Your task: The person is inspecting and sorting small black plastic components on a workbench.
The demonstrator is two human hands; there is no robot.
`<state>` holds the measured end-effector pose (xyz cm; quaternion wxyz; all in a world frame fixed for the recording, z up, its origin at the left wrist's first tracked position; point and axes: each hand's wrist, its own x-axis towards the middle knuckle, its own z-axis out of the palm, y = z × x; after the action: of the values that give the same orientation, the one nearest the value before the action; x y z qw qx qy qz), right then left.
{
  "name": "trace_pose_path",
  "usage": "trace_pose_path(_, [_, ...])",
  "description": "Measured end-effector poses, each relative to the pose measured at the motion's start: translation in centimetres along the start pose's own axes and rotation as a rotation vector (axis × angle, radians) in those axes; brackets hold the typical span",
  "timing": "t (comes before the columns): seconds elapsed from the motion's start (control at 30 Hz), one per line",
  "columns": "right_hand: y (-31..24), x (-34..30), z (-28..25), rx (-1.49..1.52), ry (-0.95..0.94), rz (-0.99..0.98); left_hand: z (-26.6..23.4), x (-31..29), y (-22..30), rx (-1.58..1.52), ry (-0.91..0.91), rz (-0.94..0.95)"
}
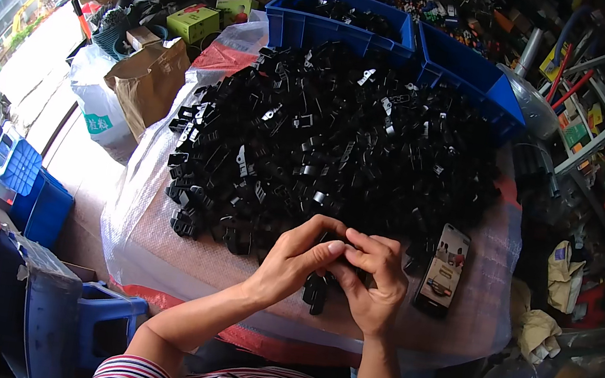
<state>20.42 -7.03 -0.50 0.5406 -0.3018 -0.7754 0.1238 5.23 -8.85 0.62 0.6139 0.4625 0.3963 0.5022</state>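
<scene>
A big heap of small black plastic clips (326,138) covers a table wrapped in clear plastic sheet (154,237). My left hand (291,262) and my right hand (374,282) meet at the near edge of the heap, fingertips pinched together on a small black plastic clip (317,291) that hangs partly below them. Both hands grip the same piece. Much of the clip is hidden by my fingers.
A phone (443,270) lies on the table right of my right hand. Two blue plastic bins (342,27) (475,78) stand behind the heap. A brown paper bag (148,84) and a white sack (98,115) sit at the left; blue crates (14,181) lower left.
</scene>
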Motion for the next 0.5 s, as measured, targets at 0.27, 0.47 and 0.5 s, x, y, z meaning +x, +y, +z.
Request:
trace_pose_path(0.27, [1.2,3.4,0.3,0.666,-0.251,0.631,-1.1,1.6,0.3,-0.189,0.084,0.128])
trace_pose_path(0.47, [7.3,8.5,0.5,-0.477,-0.275,0.156,-12.2,14.5,5.4,0.148,0.415,0.334])
trace_pose_path(0.5, [7.8,8.2,1.1,-0.482,-0.258,0.090,-13.9,16.6,5.8,0.809,0.555,0.424])
